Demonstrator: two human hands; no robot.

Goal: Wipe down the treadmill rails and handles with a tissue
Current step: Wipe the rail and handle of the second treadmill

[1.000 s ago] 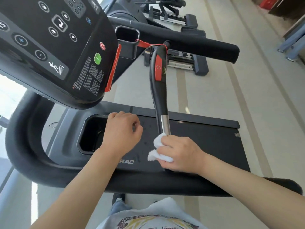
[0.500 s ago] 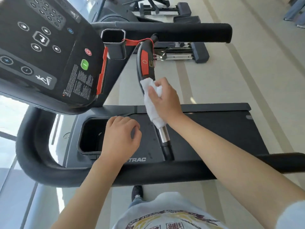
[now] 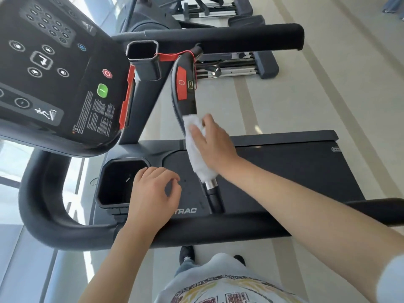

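Item: white crumpled tissue (image 3: 197, 149), draped along curved black pulse handle w/ red button (image 3: 185, 92). My right hand (image 3: 213, 142) presses it, fingers near straight. Left hand (image 3: 153, 191) loosely curled, empty. Tissue light, soft, tears easily; I'd wrap it round handle.

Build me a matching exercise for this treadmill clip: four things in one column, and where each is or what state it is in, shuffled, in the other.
Things:
1. tissue
2. left hand
3. green button
4. cup holder

Places or states:
A. on the console panel, below the red button
B. draped along the upright handle under the right hand
C. dark recess left of the left hand
D. fingers loosely curled, holding nothing, over the lower deck

Pairs: 1-B, 2-D, 3-A, 4-C
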